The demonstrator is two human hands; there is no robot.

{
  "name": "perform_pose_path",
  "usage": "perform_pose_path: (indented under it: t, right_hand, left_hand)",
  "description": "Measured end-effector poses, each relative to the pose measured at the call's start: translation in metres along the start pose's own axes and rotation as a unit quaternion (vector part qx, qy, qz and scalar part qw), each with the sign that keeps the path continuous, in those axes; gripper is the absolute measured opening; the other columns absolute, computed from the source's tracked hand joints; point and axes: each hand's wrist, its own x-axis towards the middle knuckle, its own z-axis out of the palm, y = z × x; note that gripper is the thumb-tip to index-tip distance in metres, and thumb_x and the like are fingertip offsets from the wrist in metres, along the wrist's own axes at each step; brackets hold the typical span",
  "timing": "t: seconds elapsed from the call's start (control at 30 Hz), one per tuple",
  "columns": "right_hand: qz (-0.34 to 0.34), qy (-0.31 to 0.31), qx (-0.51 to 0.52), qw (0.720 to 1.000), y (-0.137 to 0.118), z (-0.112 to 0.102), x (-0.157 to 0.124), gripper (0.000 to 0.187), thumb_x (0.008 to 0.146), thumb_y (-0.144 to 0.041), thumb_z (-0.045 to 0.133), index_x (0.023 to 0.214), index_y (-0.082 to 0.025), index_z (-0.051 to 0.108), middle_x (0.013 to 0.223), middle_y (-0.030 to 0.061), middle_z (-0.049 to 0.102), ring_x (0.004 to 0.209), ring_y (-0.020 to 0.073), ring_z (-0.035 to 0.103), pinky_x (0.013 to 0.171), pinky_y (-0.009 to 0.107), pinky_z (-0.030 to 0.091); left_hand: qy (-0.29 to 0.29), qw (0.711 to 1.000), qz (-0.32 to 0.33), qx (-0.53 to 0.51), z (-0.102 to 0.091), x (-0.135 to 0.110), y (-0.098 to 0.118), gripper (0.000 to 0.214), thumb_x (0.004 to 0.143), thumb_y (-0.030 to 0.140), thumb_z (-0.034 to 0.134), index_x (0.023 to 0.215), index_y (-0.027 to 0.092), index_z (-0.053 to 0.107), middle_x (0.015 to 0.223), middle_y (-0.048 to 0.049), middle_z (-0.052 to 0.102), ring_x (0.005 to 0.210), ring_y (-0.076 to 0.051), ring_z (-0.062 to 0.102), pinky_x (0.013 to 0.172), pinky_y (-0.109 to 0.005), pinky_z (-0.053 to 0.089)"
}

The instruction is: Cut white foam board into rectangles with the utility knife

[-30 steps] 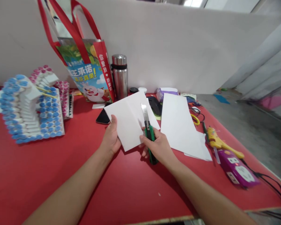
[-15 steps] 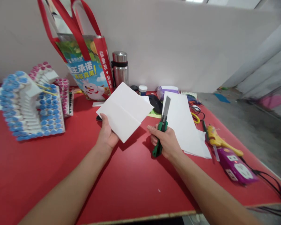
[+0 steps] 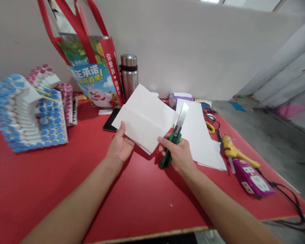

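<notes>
My left hand (image 3: 120,146) grips the lower left edge of a folded white sheet of paper (image 3: 144,117), held tilted above the red table (image 3: 132,200). My right hand (image 3: 179,154) is closed round a green utility knife (image 3: 173,140) with its long blade pointing up and to the right. The fingertips of that hand touch the lower right edge of the folded sheet. A larger white sheet (image 3: 199,135) lies flat on the table just right of the knife.
A black phone (image 3: 111,120), a steel flask (image 3: 128,79) and a red-handled printed bag (image 3: 91,74) stand behind the paper. A blue-and-white paper model (image 3: 27,115) sits at the left. A yellow glue gun (image 3: 235,152), a purple power strip (image 3: 254,179) and cables lie right.
The knife left the crease of the sheet and swung right with its blade tilted. The folded sheet was lifted off to the left, then brought back against my right hand's fingertips.
</notes>
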Motion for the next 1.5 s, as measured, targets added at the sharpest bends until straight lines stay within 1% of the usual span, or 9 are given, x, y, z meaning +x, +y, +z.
perform_pose_path:
  t: [0.2,0.4,0.53,0.67,0.8,1.07,1.17,1.3,1.5]
  right_hand:
    - [0.005,-0.022,0.025,0.999,-0.002,-0.011,0.009,0.029,0.07,-0.03,0.083,0.08,-0.018,0.058,0.056,-0.0041,0.058,0.049,0.0091,0.048,0.046,0.022,0.038]
    - [-0.018,0.031,0.064,0.997,-0.011,-0.025,0.019,0.037,0.066,-0.027,0.084,0.092,-0.018,0.059,0.06,-0.0066,0.054,0.05,0.0076,0.046,0.045,0.021,0.036]
    - [-0.068,0.04,0.005,0.997,-0.015,-0.035,0.023,0.051,0.069,-0.027,0.081,0.114,-0.019,0.058,0.059,-0.0086,0.055,0.047,0.008,0.044,0.043,0.021,0.036]
    - [0.007,-0.053,-0.135,0.989,-0.019,-0.045,0.021,0.055,0.072,-0.029,0.077,0.122,-0.015,0.058,0.048,-0.0099,0.051,0.041,0.0094,0.042,0.04,0.022,0.034]
    - [0.074,-0.152,-0.245,0.955,-0.023,-0.049,0.015,0.046,0.075,-0.028,0.073,0.117,-0.014,0.062,0.046,-0.0071,0.053,0.04,0.0112,0.047,0.04,0.022,0.036]
    - [0.053,-0.207,-0.365,0.906,-0.018,-0.041,0.005,0.017,0.076,-0.026,0.069,0.092,-0.021,0.063,0.051,-0.0051,0.058,0.041,0.0132,0.053,0.04,0.023,0.038]
    - [0.015,-0.211,-0.402,0.891,-0.021,-0.045,0.004,0.029,0.074,-0.032,0.076,0.1,-0.021,0.069,0.06,-0.0024,0.064,0.051,0.0161,0.059,0.049,0.026,0.044]
    - [-0.029,-0.227,-0.483,0.845,-0.024,-0.046,-0.002,0.07,0.066,-0.041,0.086,0.131,-0.026,0.065,0.105,0.0052,0.075,0.093,0.0277,0.07,0.081,0.036,0.053]
    - [-0.018,-0.227,-0.531,0.816,-0.019,-0.041,-0.01,0.089,0.065,-0.048,0.086,0.144,-0.022,0.054,0.146,0.0136,0.057,0.13,0.0343,0.056,0.106,0.043,0.044]
  left_hand:
    - [-0.058,0.963,0.187,0.186,-0.021,0.022,0.024,0.032,0.088,0.039,0.072,0.113,0.02,0.069,0.124,-0.0088,0.072,0.121,-0.026,0.065,0.096,-0.037,0.057]
    - [-0.086,0.943,0.165,0.277,-0.024,0.02,0.024,0.043,0.082,0.036,0.076,0.122,0.02,0.071,0.11,-0.0083,0.076,0.091,-0.024,0.073,0.074,-0.037,0.063]
    - [-0.085,0.912,0.072,0.394,-0.025,0.015,0.026,0.036,0.083,0.038,0.071,0.11,0.014,0.072,0.068,-0.0049,0.072,0.051,-0.017,0.066,0.047,-0.027,0.052]
    - [-0.114,0.821,-0.065,0.556,-0.026,0.005,0.045,0.032,0.086,0.047,0.064,0.083,0.016,0.065,0.055,-0.0046,0.066,0.038,-0.014,0.056,0.037,-0.022,0.036]
    - [-0.141,0.72,-0.116,0.67,-0.029,-0.009,0.069,0.033,0.083,0.052,0.063,0.088,0.02,0.064,0.053,-0.0029,0.065,0.038,-0.017,0.056,0.038,-0.024,0.033]
    - [-0.043,0.496,0.131,0.857,-0.051,-0.034,0.059,0.039,0.089,0.054,0.052,0.112,0.03,0.073,0.091,-0.0116,0.076,0.082,-0.034,0.067,0.065,-0.033,0.04]
    - [-0.057,0.498,0.162,0.85,-0.058,-0.037,0.055,0.04,0.094,0.054,0.047,0.109,0.03,0.074,0.098,-0.0115,0.075,0.09,-0.033,0.066,0.07,-0.034,0.041]
    - [-0.115,0.547,0.125,0.819,-0.063,-0.039,0.065,0.047,0.09,0.058,0.051,0.118,0.028,0.073,0.102,-0.0082,0.07,0.085,-0.026,0.063,0.072,-0.031,0.041]
    - [-0.111,0.622,0.119,0.766,-0.073,-0.044,0.071,0.041,0.085,0.052,0.059,0.112,0.027,0.076,0.085,-0.0014,0.061,0.073,-0.018,0.057,0.069,-0.029,0.041]
